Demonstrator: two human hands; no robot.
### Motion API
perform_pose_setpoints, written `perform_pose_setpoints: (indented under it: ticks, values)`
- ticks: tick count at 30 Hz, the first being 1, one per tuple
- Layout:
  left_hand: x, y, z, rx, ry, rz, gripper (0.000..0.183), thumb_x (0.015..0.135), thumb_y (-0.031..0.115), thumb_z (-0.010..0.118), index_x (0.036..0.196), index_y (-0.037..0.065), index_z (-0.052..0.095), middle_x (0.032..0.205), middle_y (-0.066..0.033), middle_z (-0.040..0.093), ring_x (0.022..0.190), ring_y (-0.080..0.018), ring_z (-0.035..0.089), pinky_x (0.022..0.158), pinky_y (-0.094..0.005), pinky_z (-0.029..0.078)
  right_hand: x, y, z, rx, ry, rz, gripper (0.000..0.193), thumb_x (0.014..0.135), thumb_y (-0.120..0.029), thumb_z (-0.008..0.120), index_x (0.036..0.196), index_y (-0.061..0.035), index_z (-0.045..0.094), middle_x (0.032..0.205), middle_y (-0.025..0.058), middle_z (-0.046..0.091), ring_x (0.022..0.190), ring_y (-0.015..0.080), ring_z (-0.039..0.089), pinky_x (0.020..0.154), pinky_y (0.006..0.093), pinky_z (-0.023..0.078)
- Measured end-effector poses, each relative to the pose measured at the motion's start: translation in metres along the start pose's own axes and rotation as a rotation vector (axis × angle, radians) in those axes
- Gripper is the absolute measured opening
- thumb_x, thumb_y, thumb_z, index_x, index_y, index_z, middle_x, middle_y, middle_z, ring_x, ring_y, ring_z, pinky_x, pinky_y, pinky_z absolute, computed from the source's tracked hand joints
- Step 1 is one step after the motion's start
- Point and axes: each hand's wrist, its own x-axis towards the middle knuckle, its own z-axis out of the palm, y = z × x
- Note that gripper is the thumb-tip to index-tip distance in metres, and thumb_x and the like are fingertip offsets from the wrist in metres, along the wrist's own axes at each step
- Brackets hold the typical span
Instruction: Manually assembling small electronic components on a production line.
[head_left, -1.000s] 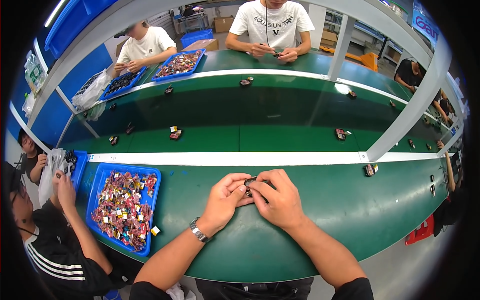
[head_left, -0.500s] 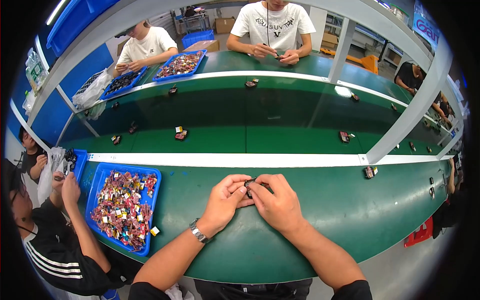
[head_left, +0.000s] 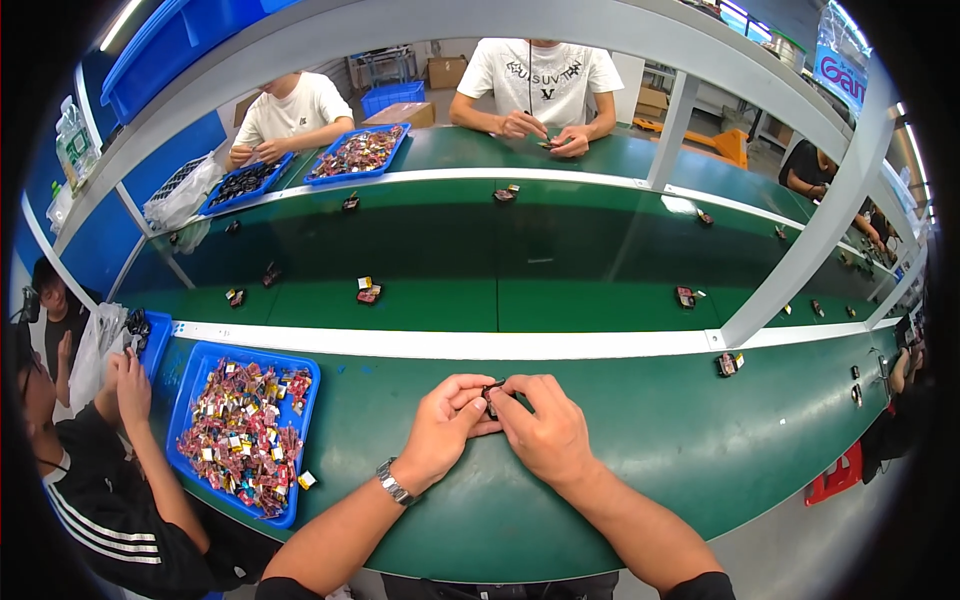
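Observation:
At the near edge of the green workbench, my left hand [head_left: 445, 420] pinches a small black casing [head_left: 490, 398] between thumb and fingers. My right hand [head_left: 545, 420] closes on the same casing from the other side, its thumb and fingertips pressed against the top. The fingers cover most of the casing, so its inner details are hidden. Left of my hands, a blue tray [head_left: 312, 420] holds a heap of small red circuit boards [head_left: 240, 420] with yellow-and-white pieces. One yellow-and-white piece [head_left: 306, 480] sticks out past the tray's right rim.
Beyond a white rail [head_left: 430, 343] lies a green belt [head_left: 560, 240] with several black-and-red units, one of them [head_left: 369, 291] near the rail. Another unit [head_left: 729, 364] rests on my bench at right. A white post [head_left: 800, 235] rises there. Co-workers sit left and opposite.
The view has tilted up slightly, so the scene sits lower. Both my hands keep hold of the casing, with small finger shifts. At left, the co-worker's hands have moved a little.

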Motion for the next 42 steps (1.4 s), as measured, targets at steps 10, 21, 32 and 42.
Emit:
perform_pose_setpoints:
  ticks: [10,21,32,42]
  values:
    - [0.002,-0.002,0.002,-0.006,0.001,-0.006,0.025,0.101,0.001,0.045,0.126,-0.002,0.049,0.118,-0.0121,0.063,0.108,-0.0182,0.063,0.093,-0.0353,0.057,0.0,0.002,-0.002,-0.022,-0.01,-0.013,0.021,0.069,-0.002,0.075,0.089,-0.0064,0.07,0.097,0.0051,0.064,0.082,0.021,0.064,0.062,0.0306,0.054]
    - [0.004,0.0,0.005,-0.106,0.099,0.048,0.033,0.1,0.003,0.048,0.133,-0.001,0.046,0.127,-0.0148,0.059,0.114,-0.0201,0.06,0.096,-0.0341,0.053,0.01,0.015,0.015,0.154,-0.063,0.057,0.032,0.072,-0.01,0.078,0.102,-0.0069,0.068,0.113,0.0091,0.064,0.096,0.0263,0.065,0.076,0.0351,0.057]
    - [0.0,-0.003,0.005,0.267,-0.289,0.129,0.023,0.098,0.009,0.058,0.117,-0.003,0.06,0.115,-0.0136,0.067,0.108,-0.0168,0.064,0.096,-0.031,0.05,0.056,0.116,0.062,-0.157,-0.037,0.366,0.039,0.073,-0.011,0.078,0.109,-0.0037,0.064,0.115,0.0121,0.063,0.106,0.033,0.06,0.089,0.0417,0.049]
    - [0.002,0.013,-0.022,0.003,-0.032,0.285,0.011,0.096,0.009,0.056,0.092,0.001,0.063,0.087,-0.0087,0.07,0.065,-0.0095,0.062,0.057,-0.0225,0.047,0.1,0.021,0.16,0.118,-0.28,0.269,0.071,0.075,-0.029,0.08,0.132,0.0008,0.052,0.128,0.0178,0.058,0.119,0.0348,0.053,0.1,0.0428,0.044]
